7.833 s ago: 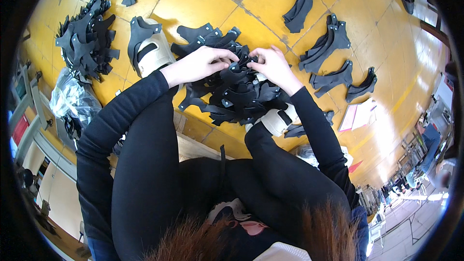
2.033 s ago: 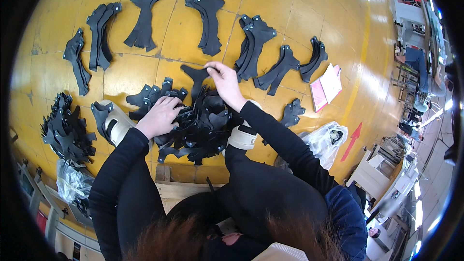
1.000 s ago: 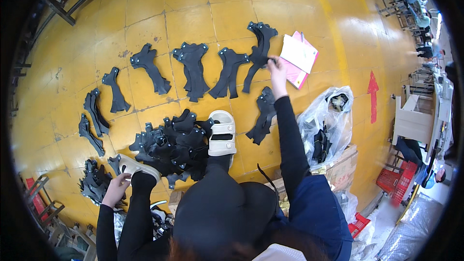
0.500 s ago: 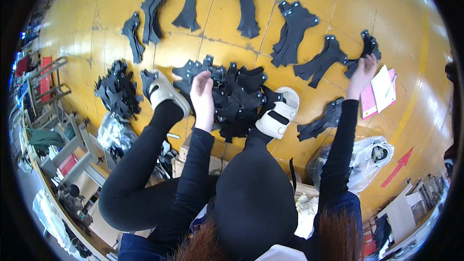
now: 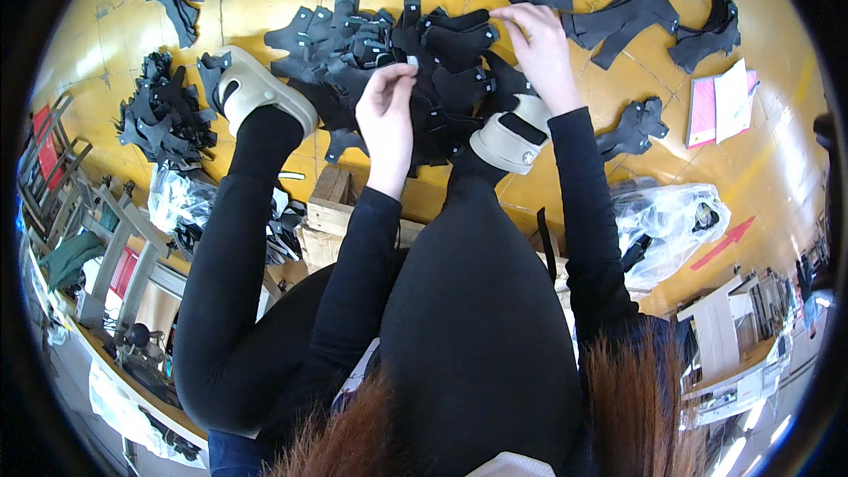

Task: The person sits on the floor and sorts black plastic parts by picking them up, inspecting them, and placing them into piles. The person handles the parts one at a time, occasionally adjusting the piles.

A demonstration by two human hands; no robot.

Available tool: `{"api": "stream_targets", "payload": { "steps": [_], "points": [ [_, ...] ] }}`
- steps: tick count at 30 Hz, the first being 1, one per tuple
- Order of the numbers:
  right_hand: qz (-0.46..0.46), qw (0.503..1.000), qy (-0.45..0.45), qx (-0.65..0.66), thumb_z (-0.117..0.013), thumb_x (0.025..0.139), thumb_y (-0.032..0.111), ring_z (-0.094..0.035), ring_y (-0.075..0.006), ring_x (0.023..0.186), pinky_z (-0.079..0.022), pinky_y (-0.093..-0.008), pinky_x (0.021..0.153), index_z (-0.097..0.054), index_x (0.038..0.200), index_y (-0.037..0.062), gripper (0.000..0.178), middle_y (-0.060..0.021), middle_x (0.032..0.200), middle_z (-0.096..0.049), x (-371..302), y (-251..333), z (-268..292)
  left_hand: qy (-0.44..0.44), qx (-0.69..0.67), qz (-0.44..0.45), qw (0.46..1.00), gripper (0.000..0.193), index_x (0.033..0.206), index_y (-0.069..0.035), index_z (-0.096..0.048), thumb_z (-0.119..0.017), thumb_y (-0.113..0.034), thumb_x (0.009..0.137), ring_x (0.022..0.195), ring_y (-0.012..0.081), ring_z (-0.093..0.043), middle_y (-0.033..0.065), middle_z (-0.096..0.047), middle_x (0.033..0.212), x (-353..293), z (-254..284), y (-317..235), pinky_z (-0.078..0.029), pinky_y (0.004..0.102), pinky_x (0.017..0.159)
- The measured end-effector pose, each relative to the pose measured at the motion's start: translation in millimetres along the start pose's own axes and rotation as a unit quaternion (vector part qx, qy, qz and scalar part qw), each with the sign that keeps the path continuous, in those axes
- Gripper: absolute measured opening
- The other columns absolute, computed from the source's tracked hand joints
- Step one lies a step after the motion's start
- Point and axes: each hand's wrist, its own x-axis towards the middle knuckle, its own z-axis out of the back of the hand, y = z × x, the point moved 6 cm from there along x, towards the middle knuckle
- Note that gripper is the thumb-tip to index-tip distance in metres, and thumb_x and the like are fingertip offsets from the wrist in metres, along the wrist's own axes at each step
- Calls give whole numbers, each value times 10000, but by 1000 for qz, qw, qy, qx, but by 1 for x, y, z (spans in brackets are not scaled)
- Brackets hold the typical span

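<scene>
A heap of flat black cut-out pieces [image 5: 353, 44] with small pale labels lies on the yellow floor between my feet. My left hand [image 5: 386, 124] is over the heap's near middle, fingers curled and thumb drawn in. A small whitish bit [image 5: 412, 62] shows at its fingertips; whether it is held or lies behind them is unclear. At the heap's right edge, my right hand [image 5: 541, 49] has its fingers stretched out and apart. Its index fingertip is by the end of a black piece [image 5: 464, 19], and nothing shows in its grasp.
Stacks of similar pieces [image 5: 632, 13] lie beyond and right of the heap. Another pile [image 5: 163, 115] is left of my left clog [image 5: 261, 93]. My right clog [image 5: 512, 137] borders the heap. A pink pad [image 5: 704, 110], a clear plastic bag [image 5: 676, 230] and a wooden block [image 5: 331, 199] are nearby.
My right hand has left the small stack by the pink pad at the right and come back to the heap. My left hand's fingers have closed more. The view has tilted nearer.
</scene>
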Motion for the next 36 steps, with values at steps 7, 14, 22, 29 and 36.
{"api": "stream_targets", "payload": {
  "steps": [7,14,22,29,36],
  "points": [
    [27,988,128,-83,-681,835,83,-565,-265,1027,-457,-381,917,-707,1096,118,264,-49,1059,-619,-15,11,-13,63,11,17,998,114,1014,15,-668,-579,-20,952,878,89,-629,53,-700,970,-8,-30,-1,-476,226,838],
    [15,987,136,-86,-700,830,114,-542,-263,1067,-440,-382,939,-663,1208,165,383,-36,1102,-587,-23,13,-20,72,46,34,996,185,1110,16,-641,-561,-4,944,1025,145,-647,89,-687,1102,-6,-20,5,-484,272,947],
    [15,987,134,-89,-699,828,120,-515,-258,1118,-421,-391,954,-692,1067,144,241,-31,1114,-576,-27,16,-16,50,33,70,996,243,1167,3,-620,-574,-1,928,1089,169,-628,106,-670,1136,-1,-18,8,-468,301,994],
    [-53,964,235,114,-703,810,88,-615,-272,967,-470,-359,886,-694,897,70,90,-46,955,-670,-30,31,-3,103,83,9,991,431,1266,-19,-603,-665,4,839,1140,221,-621,120,-660,1239,-3,-26,8,-439,336,1023],
    [-68,948,185,248,-693,823,6,-664,-187,865,-507,-297,823,-715,921,18,102,-82,901,-707,-29,45,22,189,-44,137,971,331,1154,-21,-656,-728,-29,831,1170,197,-598,87,-698,1149,-12,-42,2,-416,362,1056]
  ]
}}
